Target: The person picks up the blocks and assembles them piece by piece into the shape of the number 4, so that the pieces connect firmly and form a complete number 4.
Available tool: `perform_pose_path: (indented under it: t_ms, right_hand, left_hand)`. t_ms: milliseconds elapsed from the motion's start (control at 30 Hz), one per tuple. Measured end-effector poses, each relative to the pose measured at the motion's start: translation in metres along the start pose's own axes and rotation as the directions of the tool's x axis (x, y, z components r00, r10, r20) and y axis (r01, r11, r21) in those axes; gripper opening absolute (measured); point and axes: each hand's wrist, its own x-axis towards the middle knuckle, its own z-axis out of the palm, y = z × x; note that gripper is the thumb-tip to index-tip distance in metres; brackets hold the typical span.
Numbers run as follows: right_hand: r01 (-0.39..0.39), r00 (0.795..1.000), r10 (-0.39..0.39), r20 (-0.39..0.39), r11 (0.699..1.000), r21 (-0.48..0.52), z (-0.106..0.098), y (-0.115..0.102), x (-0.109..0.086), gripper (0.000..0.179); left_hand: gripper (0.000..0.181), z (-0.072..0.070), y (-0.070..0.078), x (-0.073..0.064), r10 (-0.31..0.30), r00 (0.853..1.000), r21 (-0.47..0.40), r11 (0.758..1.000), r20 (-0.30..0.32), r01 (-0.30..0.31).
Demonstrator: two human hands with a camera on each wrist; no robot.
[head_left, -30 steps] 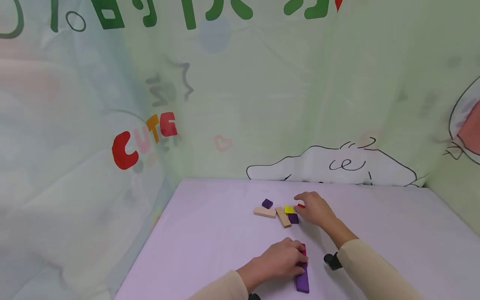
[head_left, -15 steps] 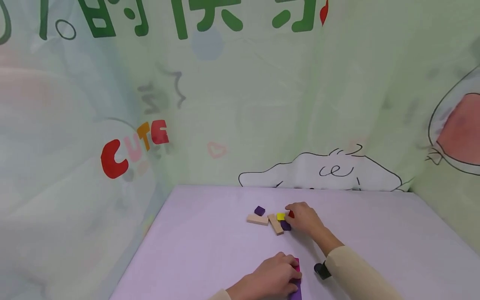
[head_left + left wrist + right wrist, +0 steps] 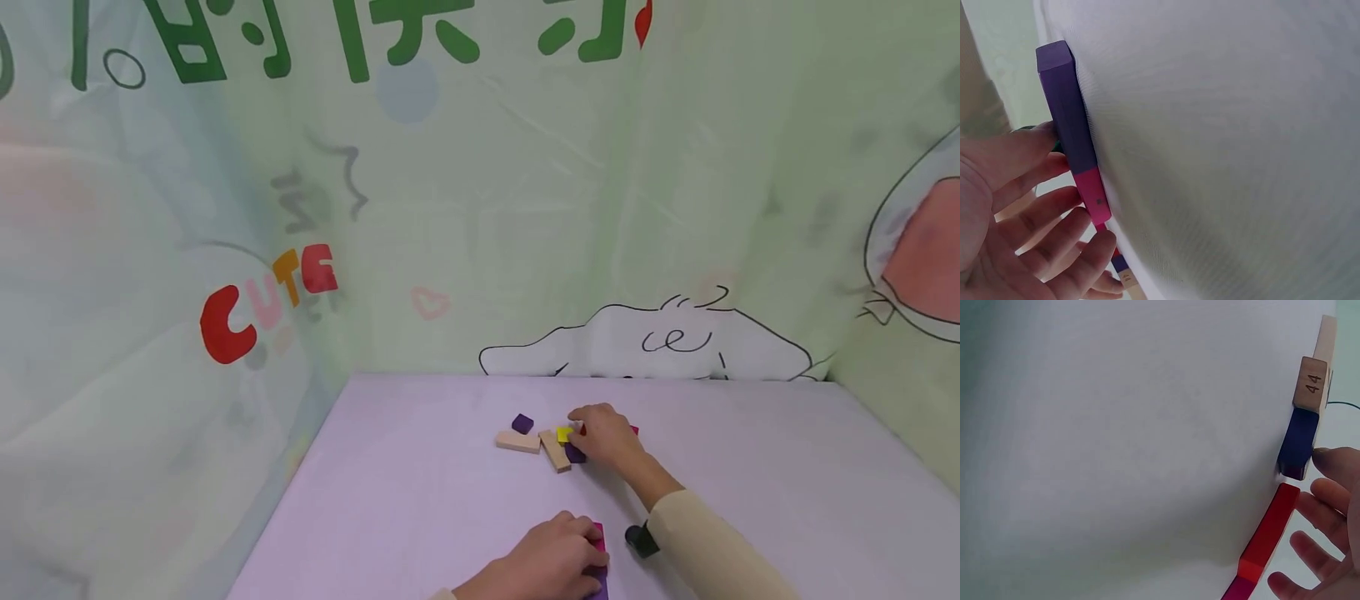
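Observation:
My left hand (image 3: 547,558) rests on a purple block (image 3: 1067,112) and a magenta block (image 3: 1092,194) that lie end to end. In the left wrist view the thumb touches the purple block while loosely bent fingers reach along the magenta one. Farther off, my right hand (image 3: 611,437) is over a red block (image 3: 1270,528) lying on the table. Its thumb touches a dark blue-purple block (image 3: 1299,442) and a fingertip meets the red block's end, with a narrow gap between those blocks. A magenta piece (image 3: 1239,590) adjoins the red block's other end.
Left of the right hand lie a yellow block (image 3: 564,435), two plain wooden blocks, one slanted (image 3: 556,452) and one crosswise (image 3: 517,442), and a purple block (image 3: 522,424). A printed cloth (image 3: 427,208) hangs behind the pale table (image 3: 420,500). A black wrist camera (image 3: 641,540) sits under the right sleeve.
The head view has shifted, so the table sits lower in it. My right hand has moved slightly left over the red block. My left hand stays on the purple and magenta blocks.

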Motion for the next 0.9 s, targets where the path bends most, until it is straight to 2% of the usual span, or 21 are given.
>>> perform_pose_path:
  t_ms: [167, 333, 667, 767, 900]
  right_hand:
    - [-0.01, 0.999, 0.009, 0.036, 0.999, 0.051, -0.005, -0.002, 0.002, 0.03]
    - [-0.016, 0.998, 0.012, 0.068, 0.998, 0.057, 0.0, -0.003, 0.007, 0.03]
    - [-0.057, 0.994, 0.05, 0.101, 0.997, 0.06, -0.002, -0.014, 0.007, 0.03]
    - [-0.028, 0.995, 0.026, 0.092, 1.0, 0.012, -0.004, -0.013, 0.008, 0.029]
    - [0.025, 0.997, -0.016, 0.079, 0.994, -0.107, -0.002, -0.008, 0.011, 0.031]
  left_hand:
    - [0.03, 0.0, 0.001, 0.001, -0.002, 1.0, -0.004, 1.0, 0.006, 0.002]
    - [0.03, -0.001, -0.002, -0.002, -0.002, 1.0, 0.012, 1.0, -0.001, 0.002]
    - [0.03, 0.002, -0.005, -0.004, -0.025, 0.999, -0.024, 0.999, 0.021, 0.025]
    - [0.03, 0.002, -0.005, -0.004, -0.025, 0.999, -0.024, 0.999, 0.024, 0.026]
    - [0.03, 0.001, -0.004, -0.003, -0.014, 1.0, -0.019, 1.0, 0.012, 0.014]
